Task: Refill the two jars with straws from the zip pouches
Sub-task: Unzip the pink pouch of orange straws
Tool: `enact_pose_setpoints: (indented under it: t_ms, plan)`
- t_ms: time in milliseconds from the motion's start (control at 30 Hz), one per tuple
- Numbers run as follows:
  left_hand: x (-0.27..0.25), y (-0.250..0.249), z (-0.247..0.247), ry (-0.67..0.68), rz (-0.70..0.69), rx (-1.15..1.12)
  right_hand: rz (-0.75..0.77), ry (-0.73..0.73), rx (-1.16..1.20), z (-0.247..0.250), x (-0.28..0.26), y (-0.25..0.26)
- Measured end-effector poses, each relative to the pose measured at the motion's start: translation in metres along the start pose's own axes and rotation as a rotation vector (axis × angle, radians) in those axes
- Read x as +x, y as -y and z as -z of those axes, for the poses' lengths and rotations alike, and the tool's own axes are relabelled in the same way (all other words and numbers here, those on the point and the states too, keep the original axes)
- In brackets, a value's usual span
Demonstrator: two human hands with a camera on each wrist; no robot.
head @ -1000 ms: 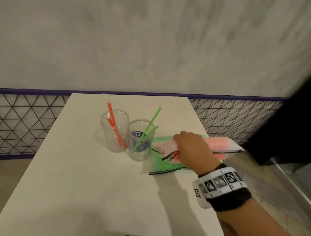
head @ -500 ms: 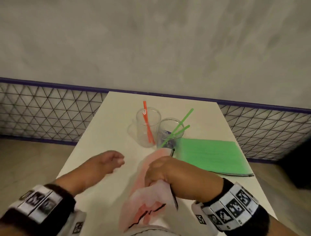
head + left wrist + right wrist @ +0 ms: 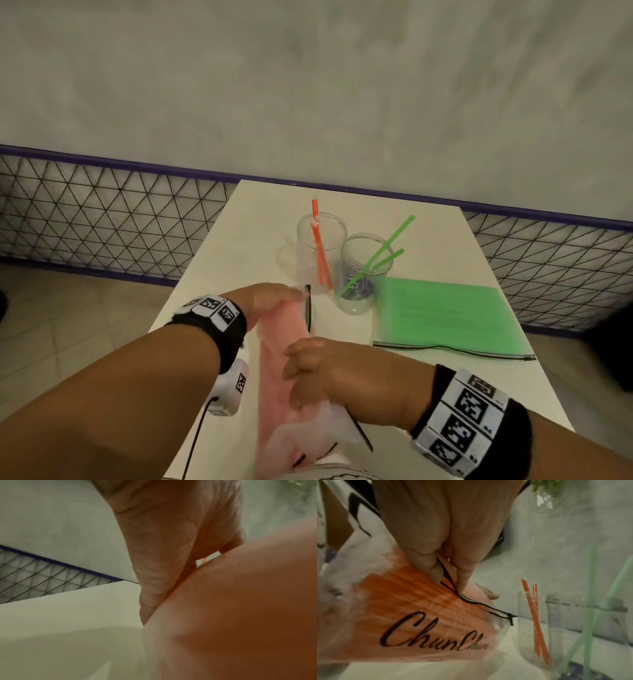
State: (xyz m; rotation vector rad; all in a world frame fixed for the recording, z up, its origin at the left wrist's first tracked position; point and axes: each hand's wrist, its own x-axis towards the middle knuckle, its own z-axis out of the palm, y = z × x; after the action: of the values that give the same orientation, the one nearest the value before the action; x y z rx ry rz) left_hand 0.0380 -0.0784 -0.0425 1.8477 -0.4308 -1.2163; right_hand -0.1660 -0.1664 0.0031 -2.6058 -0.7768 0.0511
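Two clear jars stand mid-table: one with orange straws (image 3: 320, 250) (image 3: 534, 622), one with green straws (image 3: 363, 274) (image 3: 590, 628). The translucent pouch of orange straws (image 3: 274, 370) (image 3: 402, 608) is held above the near table, its black zip end pointing at the jars. My left hand (image 3: 291, 294) (image 3: 193, 563) holds that far end beside the zip slider (image 3: 308, 291). My right hand (image 3: 294, 383) (image 3: 450, 580) pinches the pouch's zip edge between thumb and fingers. The green straw pouch (image 3: 445, 315) lies flat at the right, zip edge toward me.
The white table (image 3: 428, 383) is narrow, with drops on the left and right sides. Its far end meets a wire mesh fence (image 3: 102, 219) and a grey wall. A cable hangs from the white unit under my left wrist (image 3: 229, 390).
My right hand lifted the orange pouch off the green one and brought it toward me. My left hand then reached forward and took hold of the pouch's zip end.
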Motion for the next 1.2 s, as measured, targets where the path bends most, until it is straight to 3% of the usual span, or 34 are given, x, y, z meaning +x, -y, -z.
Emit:
enact_pose_setpoints:
  t_ms: [133, 233, 367, 500, 600, 800, 967, 1200]
  plan:
    - [-0.002, -0.001, 0.021, -0.157, -0.050, -0.119, 0.099, 0.166, -0.355, -0.010, -0.012, -0.032]
    - [-0.006, 0.007, 0.030, -0.158, -0.106, -0.183, -0.005, 0.252, -0.453, -0.005, -0.027, -0.050]
    - [-0.016, 0.017, 0.019, -0.221, -0.201, -0.252, -0.266, 0.097, -0.256, 0.013, -0.026, -0.057]
    - [-0.023, 0.029, 0.000, -0.231, -0.328, -0.271, -0.516, -0.206, -0.045, 0.028, 0.017, -0.055]
    - [-0.025, 0.036, -0.008, -0.197, -0.379, -0.245, -0.650, -0.352, 0.090, 0.020, 0.052, -0.059]
    - [-0.029, 0.037, -0.012, -0.155, -0.354, -0.360, -0.718, -0.348, 0.117, 0.002, 0.080, -0.068]
    - [-0.026, 0.043, -0.007, -0.239, -0.378, -0.285, -0.681, -0.334, 0.145, -0.006, 0.074, -0.067]
    - [-0.011, 0.041, -0.011, -0.455, -0.380, -0.212, -0.823, -0.346, 0.099, -0.008, 0.056, -0.074]
